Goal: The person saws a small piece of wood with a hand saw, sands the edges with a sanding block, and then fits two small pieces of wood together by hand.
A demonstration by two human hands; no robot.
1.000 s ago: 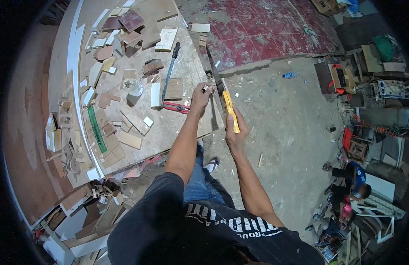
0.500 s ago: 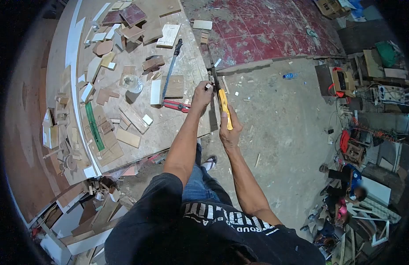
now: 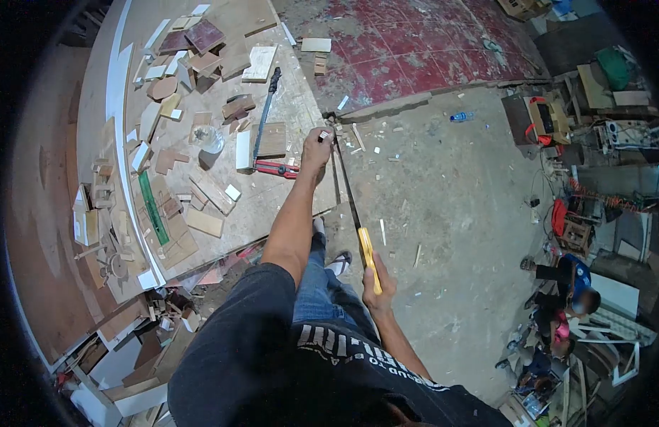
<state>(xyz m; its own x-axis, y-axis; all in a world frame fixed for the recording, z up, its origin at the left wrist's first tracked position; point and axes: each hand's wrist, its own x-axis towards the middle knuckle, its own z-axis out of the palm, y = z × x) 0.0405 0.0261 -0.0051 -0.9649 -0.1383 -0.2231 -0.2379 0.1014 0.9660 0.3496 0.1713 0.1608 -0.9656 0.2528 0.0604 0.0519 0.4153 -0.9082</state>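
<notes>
A handsaw with a yellow handle (image 3: pixel 370 262) is gripped in my right hand (image 3: pixel 380 286), low beside the table's right edge. Its thin dark blade (image 3: pixel 349 188) slants up and left to the tip of the table edge near my left hand. My left hand (image 3: pixel 316 151) is closed at that edge, with a small pale and dark bit showing at the fingers. What it holds is mostly hidden. To its left on the table lie a hacksaw with a red handle (image 3: pixel 276 169) and a square wooden board (image 3: pixel 272 140).
Wood offcuts (image 3: pixel 205 64), a clear container (image 3: pixel 212 140) and a green strip (image 3: pixel 153 206) lie on the worktable (image 3: pixel 262 206). A blue bottle (image 3: pixel 462 117) and scraps lie on the concrete floor (image 3: pixel 450 199). People (image 3: pixel 561 306) sit at the lower right.
My right hand has drawn the saw down toward my body, so more of its blade shows below my left hand. My left hand stays at the table edge; the view has shifted slightly.
</notes>
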